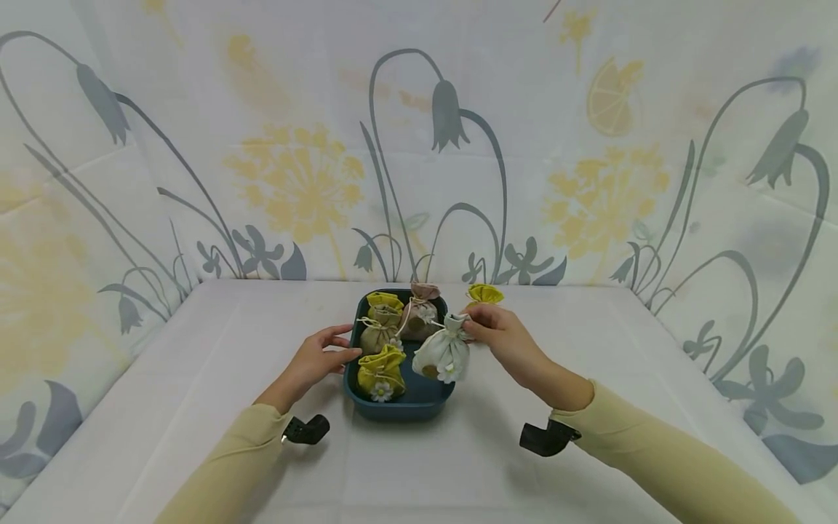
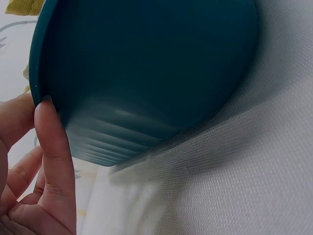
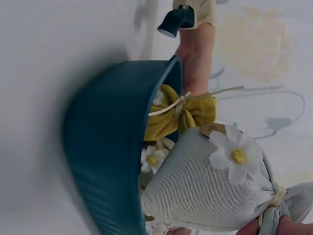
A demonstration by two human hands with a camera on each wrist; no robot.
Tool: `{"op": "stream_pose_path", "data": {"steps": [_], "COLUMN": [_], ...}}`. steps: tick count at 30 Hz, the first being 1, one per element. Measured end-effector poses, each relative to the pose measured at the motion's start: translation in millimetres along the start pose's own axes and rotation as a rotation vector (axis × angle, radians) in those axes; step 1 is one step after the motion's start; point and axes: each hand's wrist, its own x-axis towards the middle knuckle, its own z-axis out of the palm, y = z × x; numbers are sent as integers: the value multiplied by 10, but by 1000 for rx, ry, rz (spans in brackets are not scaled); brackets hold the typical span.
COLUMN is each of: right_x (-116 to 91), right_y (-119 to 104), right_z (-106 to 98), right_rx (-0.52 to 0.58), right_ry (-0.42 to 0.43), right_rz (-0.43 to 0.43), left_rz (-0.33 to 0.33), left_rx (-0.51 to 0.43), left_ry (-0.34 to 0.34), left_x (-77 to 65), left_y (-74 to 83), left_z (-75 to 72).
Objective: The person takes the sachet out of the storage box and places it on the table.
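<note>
Right hand (image 1: 504, 336) pinching tied neck of pale blue pouch (image 1: 444, 355), pouch hanging over right rim of teal tray (image 1: 401, 407), bottom down, neck up, leaning toward hand. Left hand (image 1: 321, 356) fingers mostly straight, pressed on tray's left rim, holding nothing. Tray mid tabletop (image 1: 196, 407), toward back edge. Inside: yellow pouch (image 1: 380, 372) near front, beige pouch (image 1: 380, 333), pinkish pouch (image 1: 419, 309) at back. Another yellow pouch (image 1: 485, 293) lies on tabletop beyond right hand. Right hand clearly closer.
</note>
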Motion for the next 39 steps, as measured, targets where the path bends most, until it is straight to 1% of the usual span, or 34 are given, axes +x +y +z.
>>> {"op": "stream_pose_path", "data": {"steps": [5,9,15,20,24,29,31,33,34,38,39], "right_x": [-89,-166,-229,-248,-246,-206,-186,-165,-154,-103,-88], "right_y": [39,61,81,112,157,212,232,259,274,349,373], "right_z": [-34,-99,-269,-448,-590,-741,-788,-835,-855,-939,-961], "right_rx": [-32,-55,-74,-100,-115,-126,-139,-152,-153,-151,-146], "right_ry": [21,33,71,141,199,251,271,289,299,327,337], "right_rz": [-11,-1,14,19,13,6,11,21,21,18,13], "left_rz": [4,4,-3,-1,2,3,5,6,4,-10,-10], "left_rx": [-2,-3,-10,-10,-22,-19,-14,-7,-7,-12,-12], "left_ry": [1,2,0,2,-9,-4,-1,-5,-7,-7,-6], "left_x": [0,-4,-14,-7,9,15,3,-59,-61,-58,-28], "left_y": [-2,-4,0,6,-8,-9,9,92,96,89,44], "left_z": [2,4,-7,-18,-13,-12,-15,-13,-12,-3,-2]}}
